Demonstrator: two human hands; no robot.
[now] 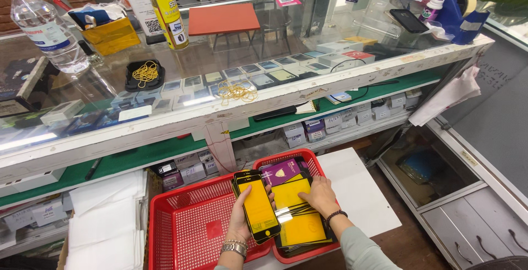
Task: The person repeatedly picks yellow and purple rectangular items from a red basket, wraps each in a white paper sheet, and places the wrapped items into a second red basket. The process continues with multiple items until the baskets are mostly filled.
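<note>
Below – 2 red baskets (187, 220); left hand (242, 220) gripping 1 yellow screen protector (258, 209), right hand (319, 195) spread flat on stack (300, 226).

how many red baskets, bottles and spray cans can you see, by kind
red plastic mesh baskets: 2, the second one under the right hand
clear plastic water bottle: 1
yellow spray can: 1
total: 4
The left hand holds a yellow-backed, black-edged screen protector over the baskets.
</note>
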